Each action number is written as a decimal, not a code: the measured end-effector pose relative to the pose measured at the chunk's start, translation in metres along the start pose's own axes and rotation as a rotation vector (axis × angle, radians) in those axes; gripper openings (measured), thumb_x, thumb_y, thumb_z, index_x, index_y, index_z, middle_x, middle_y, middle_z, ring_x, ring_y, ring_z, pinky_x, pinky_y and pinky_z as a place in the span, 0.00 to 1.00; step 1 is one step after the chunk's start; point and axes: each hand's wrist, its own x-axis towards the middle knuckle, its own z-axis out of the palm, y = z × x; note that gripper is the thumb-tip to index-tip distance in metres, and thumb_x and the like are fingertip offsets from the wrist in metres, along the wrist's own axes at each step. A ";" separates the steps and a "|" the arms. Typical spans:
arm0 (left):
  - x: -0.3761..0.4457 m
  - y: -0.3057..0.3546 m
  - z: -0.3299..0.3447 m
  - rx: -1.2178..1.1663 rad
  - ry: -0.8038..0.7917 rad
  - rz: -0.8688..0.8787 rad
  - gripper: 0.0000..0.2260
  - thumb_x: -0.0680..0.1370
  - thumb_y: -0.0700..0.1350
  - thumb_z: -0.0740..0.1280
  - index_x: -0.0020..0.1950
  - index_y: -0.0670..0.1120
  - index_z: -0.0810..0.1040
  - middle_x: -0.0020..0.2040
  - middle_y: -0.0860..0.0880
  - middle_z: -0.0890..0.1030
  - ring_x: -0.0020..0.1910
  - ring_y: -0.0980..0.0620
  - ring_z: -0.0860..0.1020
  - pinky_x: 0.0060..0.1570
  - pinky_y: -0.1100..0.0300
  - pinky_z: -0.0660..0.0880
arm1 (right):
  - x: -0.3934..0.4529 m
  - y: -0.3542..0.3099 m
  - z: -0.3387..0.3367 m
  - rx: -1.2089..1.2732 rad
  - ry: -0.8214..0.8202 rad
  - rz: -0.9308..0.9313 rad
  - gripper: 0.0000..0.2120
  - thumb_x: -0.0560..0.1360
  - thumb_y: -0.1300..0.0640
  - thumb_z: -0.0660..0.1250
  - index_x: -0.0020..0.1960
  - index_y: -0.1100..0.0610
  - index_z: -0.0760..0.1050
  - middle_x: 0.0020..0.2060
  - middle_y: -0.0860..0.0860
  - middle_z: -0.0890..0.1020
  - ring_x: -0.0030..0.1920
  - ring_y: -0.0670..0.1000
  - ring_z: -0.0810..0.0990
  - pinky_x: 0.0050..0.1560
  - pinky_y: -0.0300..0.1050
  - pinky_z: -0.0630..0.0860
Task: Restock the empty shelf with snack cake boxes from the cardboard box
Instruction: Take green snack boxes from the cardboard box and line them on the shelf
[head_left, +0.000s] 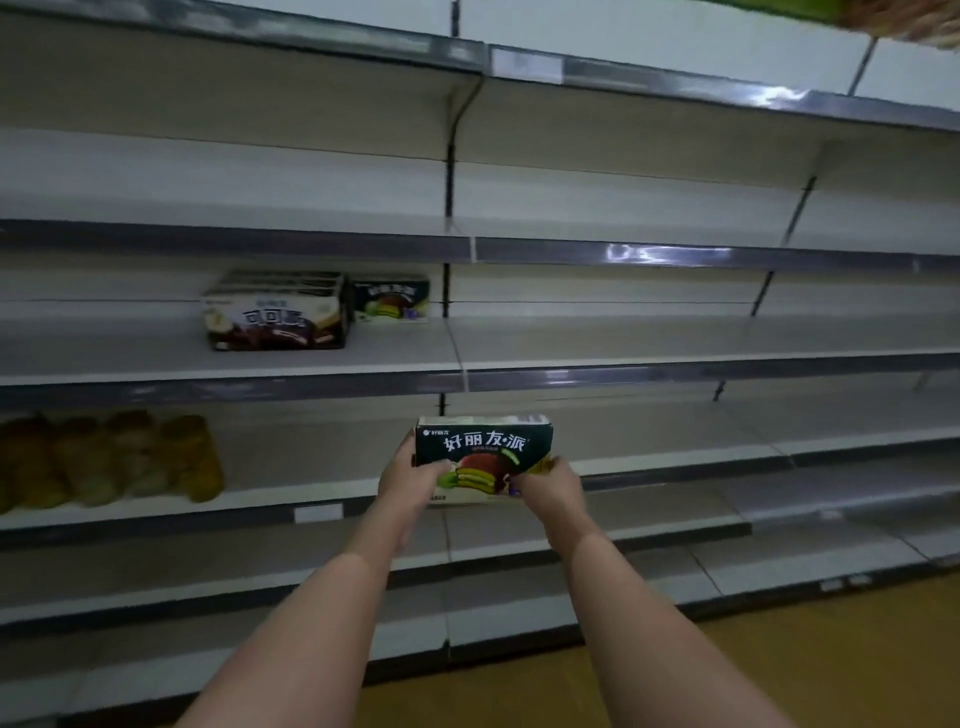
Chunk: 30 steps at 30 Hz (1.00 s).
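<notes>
A dark green snack cake box (484, 453) with white lettering and a cake picture is held upright in front of the shelving, below the middle shelf (623, 338). My left hand (410, 480) grips its left end and my right hand (548, 488) grips its lower right corner. On the middle shelf stand a brown-and-white snack cake box (275, 312) and, right of it and further back, a second dark green box (390, 300). The cardboard box is out of view.
Yellow-brown packaged goods (109, 457) fill the left of the shelf below. Shelves above and to the right hold nothing. Black upright brackets (448, 208) divide the bays. Low shelves step outward above an orange floor (779, 665).
</notes>
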 end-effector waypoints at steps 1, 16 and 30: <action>0.005 0.001 -0.008 0.003 0.015 -0.001 0.19 0.79 0.39 0.64 0.69 0.51 0.69 0.60 0.48 0.76 0.56 0.48 0.73 0.53 0.55 0.69 | 0.001 -0.006 0.008 -0.013 -0.016 -0.004 0.15 0.72 0.56 0.70 0.55 0.55 0.68 0.51 0.53 0.77 0.52 0.52 0.76 0.54 0.49 0.75; 0.114 0.030 -0.068 0.009 0.160 0.056 0.23 0.76 0.36 0.66 0.69 0.48 0.67 0.61 0.48 0.77 0.58 0.50 0.74 0.55 0.56 0.68 | 0.094 -0.103 0.085 -0.045 -0.033 -0.177 0.21 0.72 0.58 0.68 0.62 0.59 0.65 0.53 0.57 0.77 0.54 0.58 0.77 0.56 0.55 0.75; 0.244 0.049 -0.063 0.007 0.243 0.114 0.30 0.75 0.39 0.68 0.74 0.49 0.60 0.66 0.48 0.74 0.64 0.47 0.72 0.64 0.52 0.67 | 0.205 -0.147 0.117 0.047 -0.083 -0.297 0.18 0.73 0.57 0.68 0.59 0.61 0.67 0.50 0.56 0.76 0.49 0.54 0.75 0.49 0.50 0.73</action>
